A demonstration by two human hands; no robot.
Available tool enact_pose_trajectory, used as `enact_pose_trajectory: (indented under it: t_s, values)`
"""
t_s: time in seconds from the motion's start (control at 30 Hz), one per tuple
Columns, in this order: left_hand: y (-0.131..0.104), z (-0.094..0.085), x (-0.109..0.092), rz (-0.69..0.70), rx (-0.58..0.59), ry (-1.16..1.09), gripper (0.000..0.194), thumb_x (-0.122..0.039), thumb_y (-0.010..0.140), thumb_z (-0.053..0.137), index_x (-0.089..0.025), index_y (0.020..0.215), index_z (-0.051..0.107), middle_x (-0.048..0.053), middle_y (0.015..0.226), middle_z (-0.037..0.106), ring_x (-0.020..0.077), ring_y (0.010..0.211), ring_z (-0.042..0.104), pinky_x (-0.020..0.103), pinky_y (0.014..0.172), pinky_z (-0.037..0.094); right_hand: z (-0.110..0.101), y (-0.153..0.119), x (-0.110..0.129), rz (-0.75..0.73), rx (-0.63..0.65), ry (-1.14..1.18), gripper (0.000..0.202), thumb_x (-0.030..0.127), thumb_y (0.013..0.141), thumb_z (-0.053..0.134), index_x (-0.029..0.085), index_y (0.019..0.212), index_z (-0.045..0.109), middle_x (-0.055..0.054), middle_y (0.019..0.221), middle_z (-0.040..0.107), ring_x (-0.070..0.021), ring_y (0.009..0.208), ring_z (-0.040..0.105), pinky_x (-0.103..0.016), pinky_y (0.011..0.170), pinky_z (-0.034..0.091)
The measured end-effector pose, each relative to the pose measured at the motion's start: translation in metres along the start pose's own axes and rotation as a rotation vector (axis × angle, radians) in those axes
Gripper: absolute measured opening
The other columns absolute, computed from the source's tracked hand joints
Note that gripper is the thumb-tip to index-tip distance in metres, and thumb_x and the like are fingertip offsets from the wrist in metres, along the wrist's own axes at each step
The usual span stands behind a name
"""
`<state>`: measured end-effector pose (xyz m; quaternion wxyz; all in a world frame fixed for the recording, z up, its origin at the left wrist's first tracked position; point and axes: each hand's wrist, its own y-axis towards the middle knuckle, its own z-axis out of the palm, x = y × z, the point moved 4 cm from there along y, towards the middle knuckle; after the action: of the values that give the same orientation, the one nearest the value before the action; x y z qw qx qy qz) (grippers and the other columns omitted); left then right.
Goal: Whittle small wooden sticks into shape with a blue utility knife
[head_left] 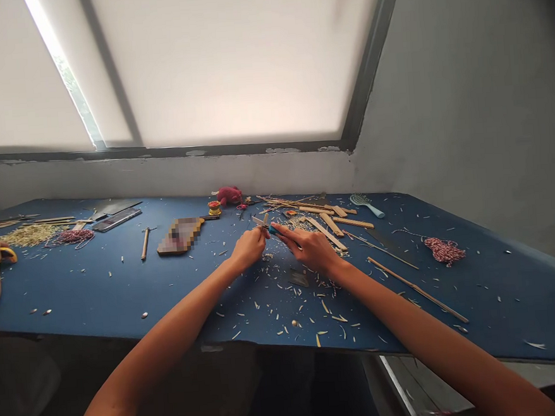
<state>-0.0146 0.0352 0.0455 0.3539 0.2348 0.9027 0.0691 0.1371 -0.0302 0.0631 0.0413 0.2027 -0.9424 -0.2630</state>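
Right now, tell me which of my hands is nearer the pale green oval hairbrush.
Right. Your right hand is left of the pale green hairbrush and closer to you; your left hand is farther left.

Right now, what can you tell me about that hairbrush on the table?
The hairbrush is pale mint green and looks like plastic, with a broad, rounded head and a slim handle. It lies toward the back of the blue table, beside the right end of the wood strips, handle pointing to the near right. Only the table seems to touch it. Any bristles are too small to describe.
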Motion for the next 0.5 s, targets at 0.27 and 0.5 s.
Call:
enact_pose_trajectory:
  t_s: [0.27, 0.5]
  values:
    - [-0.002, -0.006, -0.001, -0.038, 0.0, 0.334, 0.029, -0.023, 0.087, 0.034, -0.02, 0.093, 0.062, 0.01, 0.091, 0.068, 0.025, 0.086, 0.063, 0.033, 0.072, 0.043, 0.006, 0.001, -0.001, -0.035, -0.008, 0.077, 0.046, 0.039, 0.095, 0.028, 0.034, 0.141, 0.028, -0.003, 0.1, 0.068, -0.0167, 0.082, 0.063, -0.024, 0.06, 0.037]
    - [0.0, -0.008, -0.011, -0.012, 0.03, 0.49, 0.03, -0.022, 0.087, 0.032, -0.018, 0.096, 0.061, 0.013, 0.088, 0.068, 0.0255, 0.081, 0.065, 0.032, 0.069, 0.044, 0.007, 0.003, -0.021, -0.045, -0.01, 0.001, 0.044, 0.039, 0.094, 0.031, 0.037, 0.139, 0.033, -0.002, 0.089, 0.068, -0.0154, 0.076, 0.061, -0.024, 0.06, 0.034]
